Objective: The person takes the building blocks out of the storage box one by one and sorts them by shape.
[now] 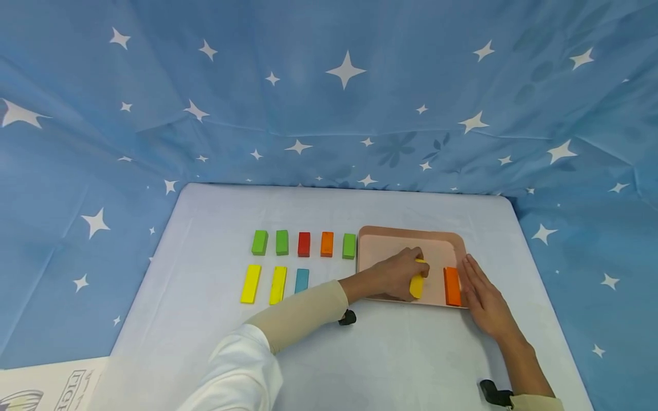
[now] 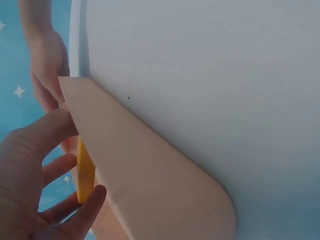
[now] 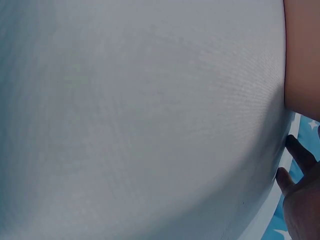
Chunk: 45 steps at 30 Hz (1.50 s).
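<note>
My left hand (image 1: 401, 275) reaches into a shallow peach tray (image 1: 380, 231) and grips a yellow block (image 1: 417, 285) between thumb and fingers. In the left wrist view that yellow block (image 2: 86, 172) shows among the curled fingers, behind the tray's side wall (image 2: 150, 170). An orange block (image 1: 452, 286) lies lengthwise inside the tray near its right end. Against the tray's outer right side rests my right hand (image 1: 487, 305), its fingers straight and side by side. The right wrist view catches only part of this hand (image 3: 305, 207) beside the tray wall (image 3: 302, 55).
Left of the tray, a back row holds green blocks (image 1: 260, 242), a red block (image 1: 304, 244) and an orange block (image 1: 327, 244). Two yellow blocks (image 1: 251, 283) and a blue block (image 1: 301, 280) form a front row, the blue one partly behind the left forearm.
</note>
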Tool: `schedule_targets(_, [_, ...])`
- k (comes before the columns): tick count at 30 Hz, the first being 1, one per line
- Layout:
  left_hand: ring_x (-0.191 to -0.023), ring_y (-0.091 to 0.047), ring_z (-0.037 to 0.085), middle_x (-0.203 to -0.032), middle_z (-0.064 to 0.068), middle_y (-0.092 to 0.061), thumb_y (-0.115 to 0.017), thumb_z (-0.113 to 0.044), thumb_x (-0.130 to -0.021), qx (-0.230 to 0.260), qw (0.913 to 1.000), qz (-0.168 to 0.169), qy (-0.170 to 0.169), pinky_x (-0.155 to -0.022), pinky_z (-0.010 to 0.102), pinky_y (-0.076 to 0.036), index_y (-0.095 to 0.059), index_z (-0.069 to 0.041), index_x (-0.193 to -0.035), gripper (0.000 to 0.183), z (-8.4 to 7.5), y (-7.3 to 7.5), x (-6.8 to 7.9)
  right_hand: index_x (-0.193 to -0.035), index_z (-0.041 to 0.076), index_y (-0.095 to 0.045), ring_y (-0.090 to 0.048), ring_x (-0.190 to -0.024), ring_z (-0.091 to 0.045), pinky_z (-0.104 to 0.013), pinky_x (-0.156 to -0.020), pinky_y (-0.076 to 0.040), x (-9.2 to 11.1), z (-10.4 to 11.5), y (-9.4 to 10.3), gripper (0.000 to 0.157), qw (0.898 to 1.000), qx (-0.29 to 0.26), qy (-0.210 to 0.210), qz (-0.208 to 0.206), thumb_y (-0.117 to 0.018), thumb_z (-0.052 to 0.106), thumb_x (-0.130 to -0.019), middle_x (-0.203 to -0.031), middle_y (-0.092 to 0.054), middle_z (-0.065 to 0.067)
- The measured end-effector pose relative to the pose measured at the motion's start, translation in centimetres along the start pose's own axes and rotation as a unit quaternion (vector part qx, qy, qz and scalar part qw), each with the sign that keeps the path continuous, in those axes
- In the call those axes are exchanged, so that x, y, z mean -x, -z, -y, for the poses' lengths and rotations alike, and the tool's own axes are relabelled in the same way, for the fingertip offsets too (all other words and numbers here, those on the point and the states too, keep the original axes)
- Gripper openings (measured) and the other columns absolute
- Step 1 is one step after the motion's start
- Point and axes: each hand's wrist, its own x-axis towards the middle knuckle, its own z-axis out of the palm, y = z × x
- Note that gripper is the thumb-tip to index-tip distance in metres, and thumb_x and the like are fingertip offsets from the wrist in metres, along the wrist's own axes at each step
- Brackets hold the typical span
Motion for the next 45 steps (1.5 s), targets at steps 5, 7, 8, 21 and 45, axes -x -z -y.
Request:
schedule_targets(5, [-0.113,-0.044,0.009,-0.135,-0.004,-0.048,-0.09,-0.035,-0.079,0.012,0.9998,-0.012,-0.004,-0.088,0.009,-0.042,-0.069,-0.024,-0.121,0.049,0.7,0.9,1.7,-0.166,0.013,-0.026,-0.016,-0.162,-0.018,-0.025,-0.128,-0.008,0.1,0.1,0.2,0.06,1.0,-0.003,-0.003,0.002,-0.047,0.018,-0.11,-0.175,-0.018,-0.007])
schedule_targets(7, [-0.115,-0.044,0.009,-0.137,-0.003,-0.048,-0.09,-0.035,-0.079,0.017,0.9998,-0.013,0.004,-0.089,0.009,-0.043,-0.069,-0.024,-0.122,0.049,0.9,1.3,2.5,-0.166,0.014,-0.026,-0.016,-0.162,-0.02,-0.03,-0.129,-0.009,0.1,0.1,0.2,0.06,1.0,-0.004,-0.006,0.003,-0.047,0.019,-0.11,-0.175,-0.018,-0.006])
schedule_targets(8, [-0.116,-0.044,0.01,-0.139,-0.003,-0.047,-0.09,-0.034,-0.079,0.019,0.9997,-0.014,0.009,-0.089,0.01,-0.044,-0.069,-0.024,-0.123,0.05,1.1,1.5,2.8,-0.166,0.014,-0.026,-0.016,-0.162,-0.02,-0.032,-0.13,-0.01,0.1,0.1,0.2,0.06,1.0,-0.005,-0.007,0.004,-0.047,0.019,-0.11,-0.175,-0.018,-0.007])
schedule_targets(21, [-0.122,-0.049,0.018,-0.142,0.004,-0.047,-0.092,-0.025,-0.077,0.064,0.9948,-0.06,0.052,-0.096,0.023,-0.054,-0.071,-0.015,-0.127,0.055,3.6,4.3,9.2,-0.165,0.012,-0.026,-0.017,-0.162,-0.019,-0.026,-0.128,-0.009,0.2,0.2,0.0,0.06,1.0,-0.011,-0.005,0.0,-0.048,0.018,-0.11,-0.174,-0.02,-0.009])
schedule_targets(45, [-0.125,-0.052,0.022,-0.143,0.004,-0.05,-0.094,-0.023,-0.075,0.112,0.9789,-0.102,0.137,-0.103,0.036,-0.054,-0.073,-0.016,-0.121,0.051,7.6,3.3,18.1,-0.167,0.017,-0.021,-0.015,-0.162,-0.029,-0.059,-0.126,-0.016,-0.1,0.4,0.2,0.061,0.999,-0.013,-0.028,0.025,-0.045,0.022,-0.111,-0.176,-0.015,-0.007])
